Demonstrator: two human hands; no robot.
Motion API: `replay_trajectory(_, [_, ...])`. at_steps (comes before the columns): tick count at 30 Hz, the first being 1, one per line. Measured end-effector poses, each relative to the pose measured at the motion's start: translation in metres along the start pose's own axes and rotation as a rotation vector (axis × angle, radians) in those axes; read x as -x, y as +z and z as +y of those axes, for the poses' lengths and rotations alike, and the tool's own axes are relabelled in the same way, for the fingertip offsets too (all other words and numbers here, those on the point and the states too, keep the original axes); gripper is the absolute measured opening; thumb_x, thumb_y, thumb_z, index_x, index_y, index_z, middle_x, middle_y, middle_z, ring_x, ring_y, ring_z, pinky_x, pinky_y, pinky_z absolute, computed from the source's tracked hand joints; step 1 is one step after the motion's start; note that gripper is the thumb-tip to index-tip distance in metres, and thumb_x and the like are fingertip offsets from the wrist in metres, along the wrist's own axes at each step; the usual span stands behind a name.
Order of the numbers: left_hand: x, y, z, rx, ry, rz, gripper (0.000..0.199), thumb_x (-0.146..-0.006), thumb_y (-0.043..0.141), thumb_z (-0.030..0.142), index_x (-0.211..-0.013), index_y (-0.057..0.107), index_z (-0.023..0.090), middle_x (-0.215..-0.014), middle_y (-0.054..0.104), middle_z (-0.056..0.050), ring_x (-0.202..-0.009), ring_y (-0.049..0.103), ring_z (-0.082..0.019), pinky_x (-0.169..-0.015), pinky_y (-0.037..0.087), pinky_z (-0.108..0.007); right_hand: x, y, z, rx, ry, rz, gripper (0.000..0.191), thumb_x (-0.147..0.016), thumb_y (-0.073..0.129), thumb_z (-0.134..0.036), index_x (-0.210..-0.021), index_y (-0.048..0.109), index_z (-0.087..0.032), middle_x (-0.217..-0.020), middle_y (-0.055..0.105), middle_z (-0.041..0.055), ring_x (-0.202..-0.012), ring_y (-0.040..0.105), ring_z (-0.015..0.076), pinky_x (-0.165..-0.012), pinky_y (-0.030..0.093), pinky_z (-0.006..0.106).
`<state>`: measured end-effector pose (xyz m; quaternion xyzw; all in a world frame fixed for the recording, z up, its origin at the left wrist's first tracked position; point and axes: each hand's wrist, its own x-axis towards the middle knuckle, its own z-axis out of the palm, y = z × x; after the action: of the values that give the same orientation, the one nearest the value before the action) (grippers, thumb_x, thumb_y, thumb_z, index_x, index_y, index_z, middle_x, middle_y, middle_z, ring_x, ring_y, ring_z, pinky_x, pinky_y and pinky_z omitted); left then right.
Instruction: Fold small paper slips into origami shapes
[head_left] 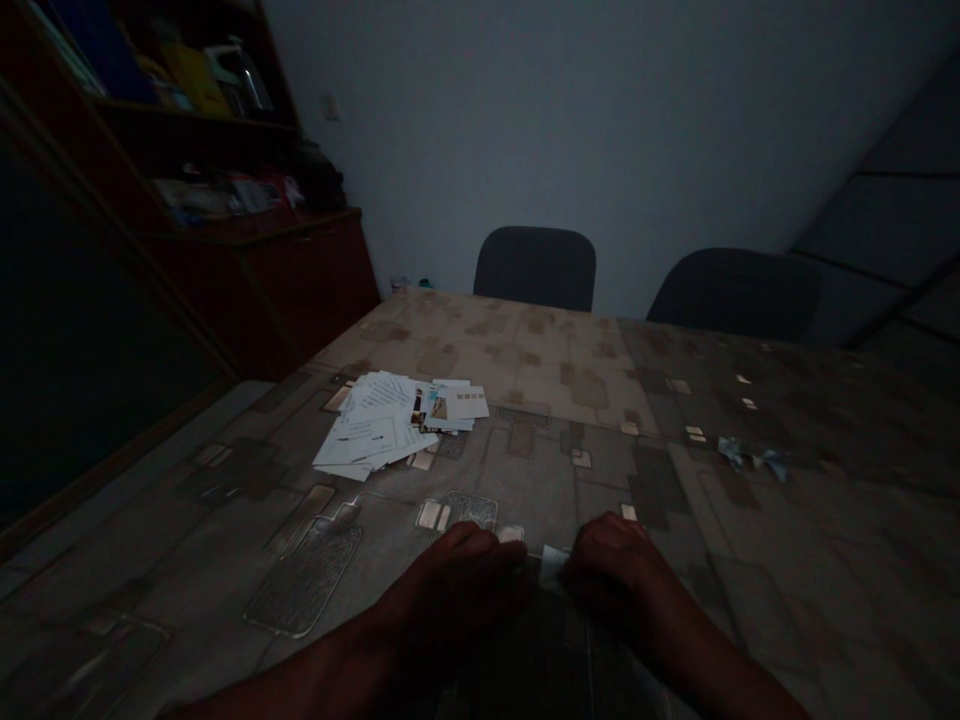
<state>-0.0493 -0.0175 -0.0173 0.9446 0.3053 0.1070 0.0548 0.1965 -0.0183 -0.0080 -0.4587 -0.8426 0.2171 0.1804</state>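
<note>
In the dim head view, my left hand (469, 580) is closed low over the near part of the patterned table (525, 480); its fingertips are in shadow, and what they hold, if anything, cannot be made out. Just right of it, my right hand (619, 570) is closed on a small white paper piece (553, 566), which sticks out on its left side between the two hands. Farther off to the left lies a loose, overlapping pile of printed papers (375, 425), with several cards (457, 403) at its right end.
Crumpled scraps (754, 458) lie on the table at the right. Beyond the far edge stand two dark chairs (535, 268). A cabinet (300, 290) with filled shelves is at the back left, and a glass (398, 284) shows near the far left corner.
</note>
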Motion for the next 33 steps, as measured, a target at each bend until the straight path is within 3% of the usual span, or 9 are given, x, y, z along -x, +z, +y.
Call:
replay_trajectory(4, [0.003, 0.006, 0.005, -0.033, 0.125, 0.017, 0.008, -0.094, 0.052, 0.017, -0.101, 0.053, 0.021, -0.087, 0.059, -0.003, -0.075, 0.051, -0.017, -0.070, 0.041, -0.031, -0.004, 0.000, -0.003, -0.040, 0.064, 0.002, 0.017, -0.080, 0.070, -0.007, -0.073, 0.068, -0.023, -0.073, 0.065, -0.0025, -0.076, 0.058, 0.0172, -0.072, 0.033, 0.032])
replay_trajectory(9, [0.007, 0.016, 0.013, -0.042, 0.105, 0.011, 0.015, -0.091, 0.057, 0.021, -0.106, 0.052, 0.018, -0.090, 0.060, -0.004, -0.078, 0.052, -0.018, -0.071, 0.040, -0.033, -0.008, -0.001, -0.008, -0.045, 0.124, -0.003, 0.016, -0.081, 0.067, -0.010, -0.071, 0.068, -0.022, -0.071, 0.065, -0.0018, -0.074, 0.057, 0.0176, -0.074, 0.034, 0.033])
replay_trajectory(20, [0.004, 0.015, 0.022, -0.044, 0.047, 0.002, 0.039, -0.091, 0.057, 0.024, -0.128, 0.045, 0.018, -0.103, 0.060, -0.006, -0.089, 0.054, -0.022, -0.081, 0.041, -0.037, -0.007, 0.000, -0.010, -0.005, 0.153, -0.014, 0.015, -0.083, 0.062, -0.012, -0.069, 0.060, -0.020, -0.073, 0.063, -0.0005, -0.077, 0.058, 0.0195, -0.076, 0.035, 0.034])
replay_trajectory(28, [0.004, 0.011, 0.023, -0.045, 0.046, -0.003, 0.036, -0.095, 0.051, 0.021, -0.129, 0.044, 0.018, -0.112, 0.058, -0.010, -0.096, 0.054, -0.022, -0.088, 0.041, -0.037, -0.006, -0.002, -0.012, -0.040, 0.140, 0.002, 0.017, -0.084, 0.060, -0.015, -0.068, 0.060, -0.019, -0.071, 0.063, -0.0008, -0.074, 0.059, 0.0185, -0.077, 0.036, 0.035])
replay_trajectory(33, [0.002, 0.003, 0.025, 0.001, 0.022, -0.054, 0.032, -0.092, 0.053, 0.020, -0.123, 0.048, 0.015, -0.108, 0.061, -0.008, -0.092, 0.055, -0.022, -0.087, 0.041, -0.039, -0.004, -0.001, -0.014, -0.035, 0.178, 0.046, 0.020, -0.086, 0.058, -0.016, -0.066, 0.058, -0.020, -0.069, 0.061, -0.0016, -0.072, 0.058, 0.0182, -0.082, 0.036, 0.037])
